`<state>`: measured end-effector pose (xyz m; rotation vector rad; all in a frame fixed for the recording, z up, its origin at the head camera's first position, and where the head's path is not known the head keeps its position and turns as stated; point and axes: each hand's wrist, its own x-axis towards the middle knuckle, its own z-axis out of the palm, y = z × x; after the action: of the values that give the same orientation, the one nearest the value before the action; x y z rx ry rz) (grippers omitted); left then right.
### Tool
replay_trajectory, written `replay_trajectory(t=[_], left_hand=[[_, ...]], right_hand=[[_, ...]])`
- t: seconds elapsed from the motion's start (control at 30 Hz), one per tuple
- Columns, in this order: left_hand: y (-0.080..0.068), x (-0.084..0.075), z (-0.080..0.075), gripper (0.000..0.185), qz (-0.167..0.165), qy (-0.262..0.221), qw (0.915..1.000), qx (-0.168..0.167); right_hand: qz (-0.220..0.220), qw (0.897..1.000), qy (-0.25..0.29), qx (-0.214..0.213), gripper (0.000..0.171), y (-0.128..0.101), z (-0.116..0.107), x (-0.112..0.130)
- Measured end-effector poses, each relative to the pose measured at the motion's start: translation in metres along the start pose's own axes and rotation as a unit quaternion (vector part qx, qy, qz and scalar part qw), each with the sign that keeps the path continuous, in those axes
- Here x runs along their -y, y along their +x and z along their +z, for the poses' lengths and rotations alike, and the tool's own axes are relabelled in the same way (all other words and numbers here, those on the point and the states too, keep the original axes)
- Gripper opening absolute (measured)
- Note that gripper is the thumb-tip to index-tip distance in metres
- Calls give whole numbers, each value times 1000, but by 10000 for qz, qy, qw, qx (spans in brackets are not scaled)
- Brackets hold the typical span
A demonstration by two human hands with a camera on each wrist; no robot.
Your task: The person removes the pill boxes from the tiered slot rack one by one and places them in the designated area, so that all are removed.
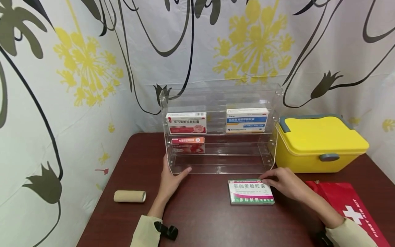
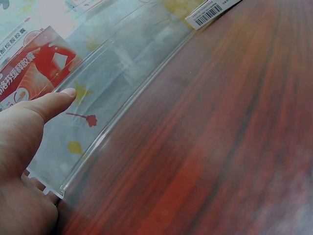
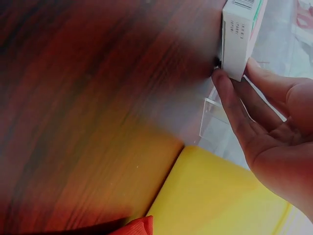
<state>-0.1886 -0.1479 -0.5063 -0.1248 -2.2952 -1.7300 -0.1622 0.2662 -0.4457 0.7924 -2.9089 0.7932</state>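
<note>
A clear acrylic shelf rack (image 1: 222, 169) stands on the dark wooden table. My left hand (image 1: 169, 180) grips its lower left corner, thumb in front along the bottom tier; in the left wrist view some fingers are hidden behind the corner. In front of the rack, my right hand (image 1: 285, 183) pinches the right back corner of a green, white and pink medicine box (image 1: 251, 193). The right wrist view shows fingertips and thumb on either side of this box (image 3: 237, 44). Among the rack's tiers are a white-and-red box (image 1: 186, 123), a blue-and-white box (image 1: 247, 120) and, lower, a red box (image 1: 188, 145).
To the right of the rack stands a yellow lidded case (image 1: 311, 157) with grey handle parts. A red first aid pouch (image 1: 339, 195) lies near the right forearm. On the left is a beige roll (image 1: 129, 196). A patterned cloth (image 1: 203, 61) hangs behind the table.
</note>
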Motion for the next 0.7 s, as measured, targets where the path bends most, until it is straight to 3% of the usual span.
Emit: replay_trajectory(t=[0.7], left_hand=[[0, 1, 0, 104, -38, -24, 10000, -9]], right_hand=[[280, 9993, -215, -107, 14, 0, 3, 1]])
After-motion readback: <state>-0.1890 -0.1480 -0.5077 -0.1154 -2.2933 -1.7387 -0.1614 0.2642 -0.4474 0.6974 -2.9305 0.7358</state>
